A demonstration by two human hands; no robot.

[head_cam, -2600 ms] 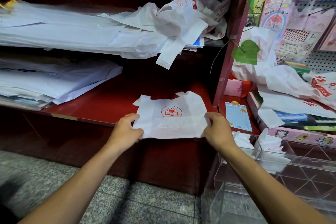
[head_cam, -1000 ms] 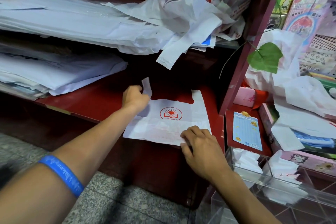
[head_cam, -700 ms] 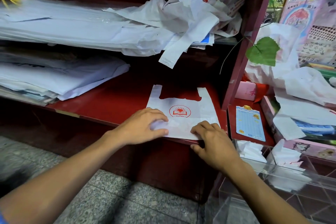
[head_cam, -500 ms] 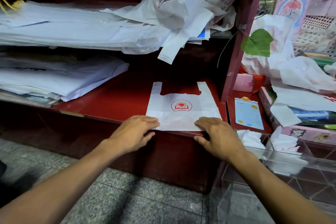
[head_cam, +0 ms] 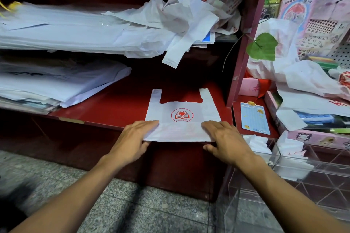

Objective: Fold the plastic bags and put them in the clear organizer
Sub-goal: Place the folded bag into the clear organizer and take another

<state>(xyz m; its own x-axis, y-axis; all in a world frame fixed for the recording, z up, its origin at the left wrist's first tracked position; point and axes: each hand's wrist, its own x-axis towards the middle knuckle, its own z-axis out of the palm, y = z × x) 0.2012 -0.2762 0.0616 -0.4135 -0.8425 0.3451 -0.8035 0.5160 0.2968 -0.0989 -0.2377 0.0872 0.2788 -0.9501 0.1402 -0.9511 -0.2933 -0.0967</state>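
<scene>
A small white plastic bag with a red book-and-sun logo lies flat on the red shelf, handles pointing away from me. Its bottom edge is folded up over the lower part, just under the logo. My left hand presses the fold's left end with straight fingers. My right hand presses the right end the same way. The clear organizer stands at the lower right, with folded white bags in its far compartments.
A heap of crumpled white bags fills the upper shelf's right end. Flat white stacks lie on the left. More loose bags, stationery and a green leaf sit right of the red post. Grey stone floor below.
The bag was spread flat and smoothed, my left hand straightening a handle. Both hands then came to its near edge and folded the bottom strip up toward the logo.
</scene>
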